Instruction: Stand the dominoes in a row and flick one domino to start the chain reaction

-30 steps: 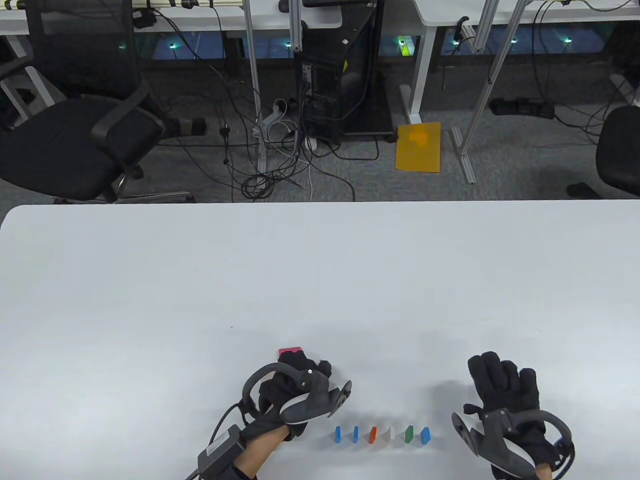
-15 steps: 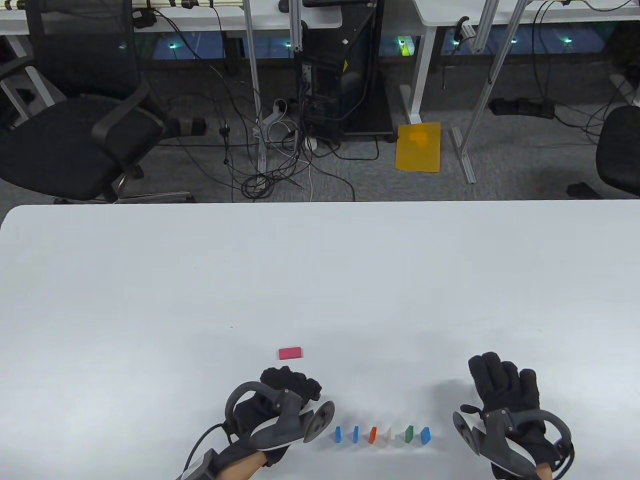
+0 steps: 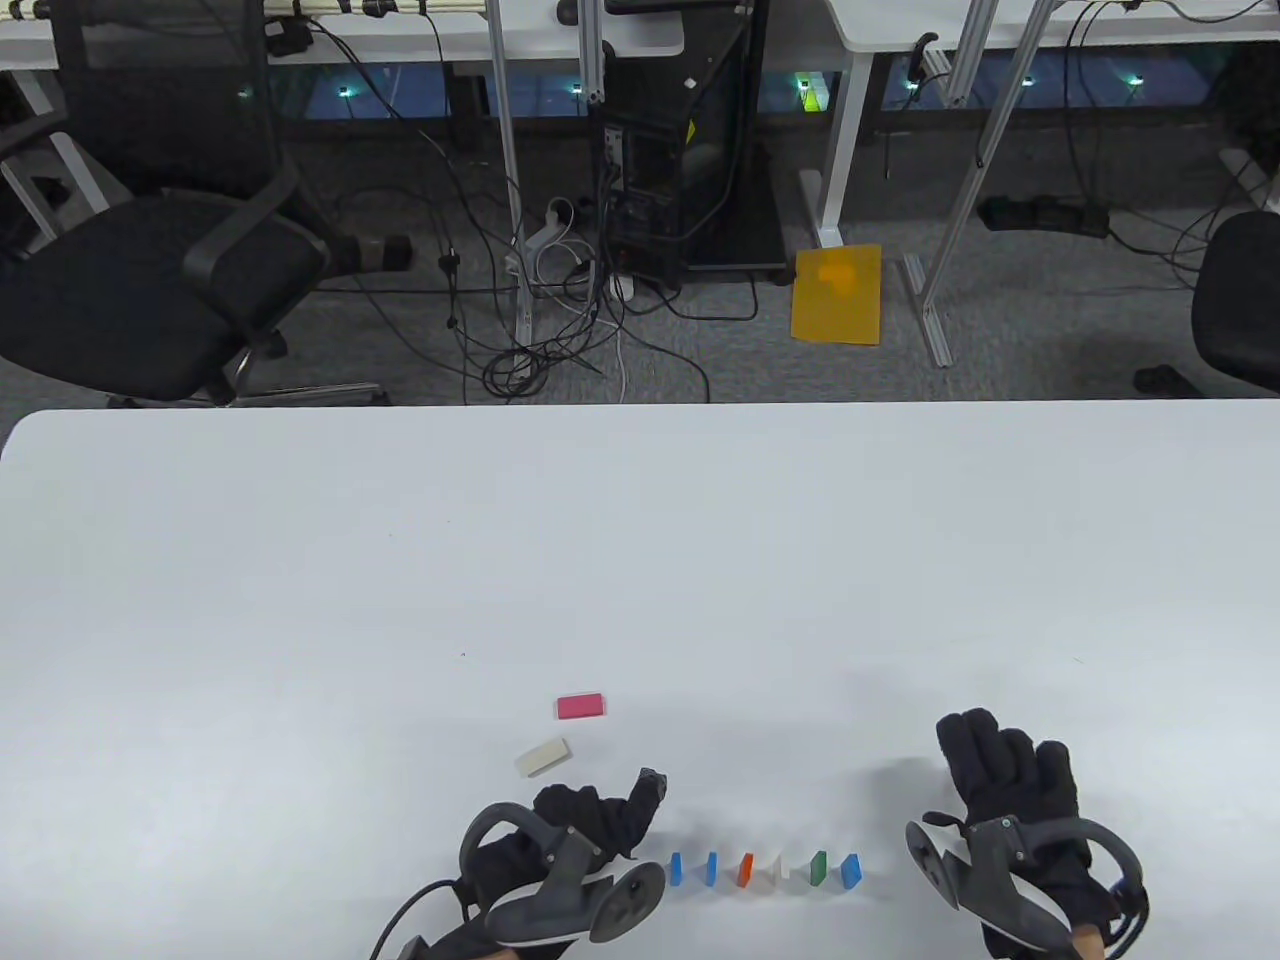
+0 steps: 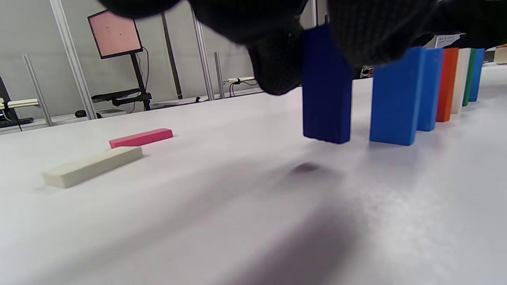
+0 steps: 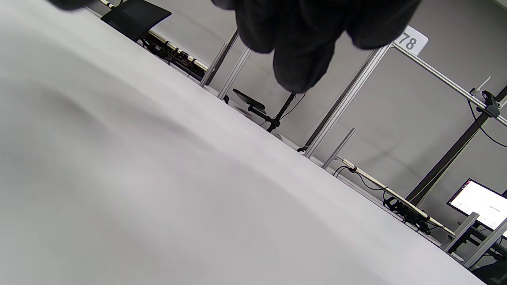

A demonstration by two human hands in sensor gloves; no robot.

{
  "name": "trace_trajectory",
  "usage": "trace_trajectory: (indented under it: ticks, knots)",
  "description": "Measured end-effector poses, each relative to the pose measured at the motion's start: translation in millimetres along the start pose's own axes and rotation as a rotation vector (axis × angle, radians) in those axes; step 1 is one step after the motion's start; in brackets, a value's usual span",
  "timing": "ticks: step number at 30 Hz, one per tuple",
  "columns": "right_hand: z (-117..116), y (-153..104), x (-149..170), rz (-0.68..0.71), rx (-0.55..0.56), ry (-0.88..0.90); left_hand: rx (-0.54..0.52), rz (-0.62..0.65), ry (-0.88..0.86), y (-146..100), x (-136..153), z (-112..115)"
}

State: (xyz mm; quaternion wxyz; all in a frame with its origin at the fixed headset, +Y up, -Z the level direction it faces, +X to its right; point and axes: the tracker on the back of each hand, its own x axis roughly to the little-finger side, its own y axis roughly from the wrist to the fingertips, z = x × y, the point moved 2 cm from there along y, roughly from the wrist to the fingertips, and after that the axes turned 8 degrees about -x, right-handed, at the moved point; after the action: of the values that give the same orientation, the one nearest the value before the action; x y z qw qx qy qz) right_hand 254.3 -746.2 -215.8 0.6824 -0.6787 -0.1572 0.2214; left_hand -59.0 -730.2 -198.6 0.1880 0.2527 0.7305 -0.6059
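Several dominoes stand in a row near the table's front edge: two blue, orange, white, green, blue. My left hand hovers at the row's left end. In the left wrist view its fingers pinch the top of an upright dark blue domino, a short gap left of the first blue one. That held domino's foot is at or just above the table; the hand hides it in the table view. A pink domino and a cream domino lie flat beyond. My right hand rests flat, holding nothing.
The white table reaches far beyond the dominoes. Its front edge runs close under both hands. The right hand lies a little right of the row's last blue domino.
My left hand drew back from the pink domino toward the front edge and now sits at the row's left end. The cream domino has come into sight. The right hand stayed put.
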Motion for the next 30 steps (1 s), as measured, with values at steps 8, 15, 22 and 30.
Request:
trace_trajectory:
  ticks: [8,15,22,30]
  knots:
    - [0.2,0.1,-0.2,0.006,-0.004,-0.004,0.009,0.023,-0.005,-0.4,-7.3,3.1]
    - [0.6,0.6,-1.2,0.017,-0.005,-0.009,0.021,0.018,-0.003,-2.0,-7.7,2.4]
    - [0.1,0.7,-1.4,0.015,-0.008,-0.009,0.04,0.027,-0.007,-2.5,-8.2,4.5]
    - [0.2,0.9,-2.0,0.018,-0.008,-0.015,-0.001,0.033,0.002,-3.4,-9.6,4.9]
